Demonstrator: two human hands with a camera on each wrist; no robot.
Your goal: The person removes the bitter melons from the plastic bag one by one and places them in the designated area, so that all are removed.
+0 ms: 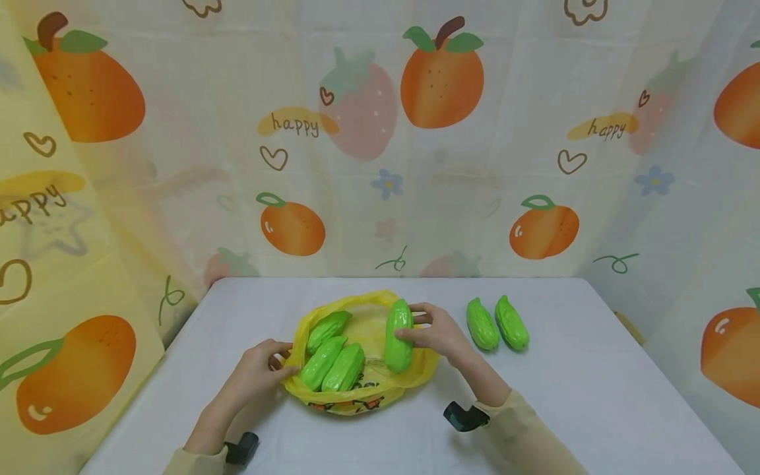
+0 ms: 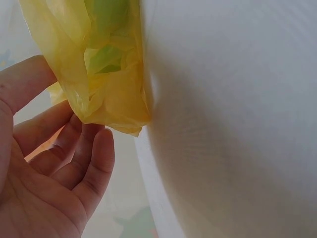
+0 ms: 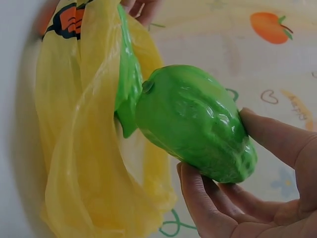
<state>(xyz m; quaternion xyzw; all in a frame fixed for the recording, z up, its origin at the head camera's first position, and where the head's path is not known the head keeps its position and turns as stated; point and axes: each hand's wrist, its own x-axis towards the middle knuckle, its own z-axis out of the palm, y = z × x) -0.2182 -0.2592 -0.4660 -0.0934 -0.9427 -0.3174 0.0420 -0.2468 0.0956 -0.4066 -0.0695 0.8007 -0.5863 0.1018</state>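
A yellow plastic bag (image 1: 415,377) sits on the table with its mouth spread wide. Inside its left part lie three glossy, ribbed green bitter melons (image 1: 321,363). My left hand (image 1: 256,369) pinches the bag's left rim between thumb and fingers; in the left wrist view the bag's edge (image 2: 114,99) falls between them. Over the right side of the opening, my right hand (image 1: 438,332) holds another bitter melon (image 1: 399,340) upright, thumb on the near side and fingers on the far side. The right wrist view shows this bitter melon (image 3: 198,119) end-on, close to the bag.
Two more bitter melons (image 1: 497,324) lie side by side on the white table (image 1: 564,396), right of the bag. A fruit-printed curtain (image 1: 368,218) hangs behind the table and along both sides. Dark bands with small devices (image 1: 466,417) are worn on both wrists.
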